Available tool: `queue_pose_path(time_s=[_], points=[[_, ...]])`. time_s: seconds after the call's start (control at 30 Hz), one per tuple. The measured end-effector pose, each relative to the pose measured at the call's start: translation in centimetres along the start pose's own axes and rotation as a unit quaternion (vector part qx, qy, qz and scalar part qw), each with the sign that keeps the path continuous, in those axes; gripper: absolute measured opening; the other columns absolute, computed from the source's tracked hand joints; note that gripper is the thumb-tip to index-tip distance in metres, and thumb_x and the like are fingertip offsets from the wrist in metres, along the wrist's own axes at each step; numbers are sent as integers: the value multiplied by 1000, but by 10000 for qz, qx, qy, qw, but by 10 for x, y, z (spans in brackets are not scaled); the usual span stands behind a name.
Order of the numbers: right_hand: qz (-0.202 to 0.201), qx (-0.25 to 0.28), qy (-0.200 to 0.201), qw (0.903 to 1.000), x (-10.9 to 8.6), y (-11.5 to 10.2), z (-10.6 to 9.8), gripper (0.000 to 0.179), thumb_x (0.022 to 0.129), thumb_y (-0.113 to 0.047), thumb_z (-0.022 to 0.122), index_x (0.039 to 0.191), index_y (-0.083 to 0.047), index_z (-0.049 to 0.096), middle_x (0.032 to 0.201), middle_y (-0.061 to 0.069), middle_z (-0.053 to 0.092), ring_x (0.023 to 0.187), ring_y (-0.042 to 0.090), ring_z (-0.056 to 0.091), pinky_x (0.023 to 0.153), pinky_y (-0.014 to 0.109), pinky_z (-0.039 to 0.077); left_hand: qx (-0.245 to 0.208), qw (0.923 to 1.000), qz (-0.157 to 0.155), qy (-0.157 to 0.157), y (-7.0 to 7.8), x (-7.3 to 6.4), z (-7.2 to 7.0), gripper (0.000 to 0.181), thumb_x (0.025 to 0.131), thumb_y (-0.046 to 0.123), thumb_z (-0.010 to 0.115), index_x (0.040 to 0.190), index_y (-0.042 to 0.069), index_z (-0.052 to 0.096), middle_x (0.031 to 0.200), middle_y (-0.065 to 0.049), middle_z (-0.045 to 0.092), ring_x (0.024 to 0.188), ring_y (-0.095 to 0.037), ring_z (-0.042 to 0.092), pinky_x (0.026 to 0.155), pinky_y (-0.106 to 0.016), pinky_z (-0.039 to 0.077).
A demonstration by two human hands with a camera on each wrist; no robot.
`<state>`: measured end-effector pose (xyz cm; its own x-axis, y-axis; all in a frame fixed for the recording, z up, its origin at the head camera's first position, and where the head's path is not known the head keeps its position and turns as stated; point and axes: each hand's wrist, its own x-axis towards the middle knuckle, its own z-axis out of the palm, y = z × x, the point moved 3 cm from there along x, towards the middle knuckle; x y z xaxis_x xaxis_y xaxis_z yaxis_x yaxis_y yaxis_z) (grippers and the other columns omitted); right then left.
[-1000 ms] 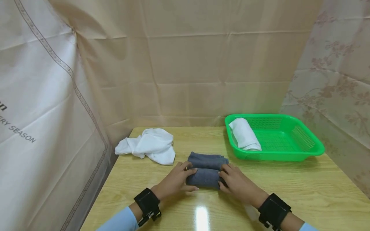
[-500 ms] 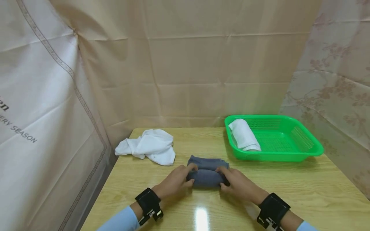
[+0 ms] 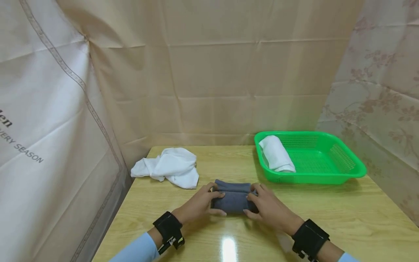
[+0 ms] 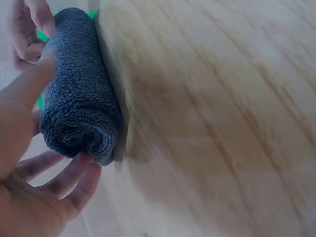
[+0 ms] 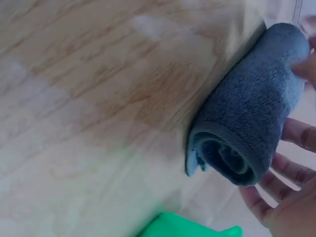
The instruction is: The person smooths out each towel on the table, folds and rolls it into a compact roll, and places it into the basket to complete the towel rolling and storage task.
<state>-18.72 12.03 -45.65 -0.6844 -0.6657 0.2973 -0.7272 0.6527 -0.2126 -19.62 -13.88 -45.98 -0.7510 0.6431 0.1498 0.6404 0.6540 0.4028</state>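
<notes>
A dark grey-blue towel (image 3: 233,202), mostly rolled up, lies on the wooden table near its front. Behind the roll a short flat strip of the towel still shows in the head view. My left hand (image 3: 199,203) grips the roll's left end, thumb and fingers curled around it. At the other end my right hand (image 3: 270,209) holds the roll in the same way. The left wrist view shows the spiral end of the towel (image 4: 79,98) against the fingertips. From the right wrist, the towel's (image 5: 252,98) other spiral end has a loose edge beneath it.
A crumpled white cloth (image 3: 175,165) lies at the back left of the table (image 3: 327,211). At the back right stands a green plastic basket (image 3: 314,178) with a rolled white towel (image 3: 277,153) inside. Hanging fabric (image 3: 209,72) encloses the back and sides.
The roll has taken up more of the grey-blue towel, and the flat strip behind it has become shorter. Both hands have shifted their fingers on the roll's ends.
</notes>
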Motion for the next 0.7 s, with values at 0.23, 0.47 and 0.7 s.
queue_pose_path(time_s=[0.23, 0.47, 0.7], points=[[-219, -630, -172, 9976, -1, -4, 6, 50, 84, -28, 87, 120, -1, 67, 121, 14, 60, 114, 32, 58, 97, 51, 49, 847, 9963, 92, 136, 9, 0, -3, 56, 91, 31, 82, 140, 8, 64, 133, -6, 61, 118, -19, 55, 99, -32, 49], [304, 654, -183, 9972, 1, 8, 5, 44, 94, -16, 73, 132, -5, 54, 111, 11, 66, 97, 19, 65, 82, 39, 55, -155, 9993, -345, 27, 2, 1, -3, 45, 103, 29, 65, 144, 17, 52, 117, -3, 66, 99, -12, 60, 84, -30, 50], [164, 1583, -187, 9871, 6, 13, 1, 17, 101, -9, 62, 114, -12, 53, 85, -3, 60, 70, 6, 51, 62, 26, 43, -491, 9976, -459, 140, 0, 5, -3, 32, 111, 31, 50, 139, 21, 60, 125, 0, 66, 109, -14, 63, 92, -35, 51]])
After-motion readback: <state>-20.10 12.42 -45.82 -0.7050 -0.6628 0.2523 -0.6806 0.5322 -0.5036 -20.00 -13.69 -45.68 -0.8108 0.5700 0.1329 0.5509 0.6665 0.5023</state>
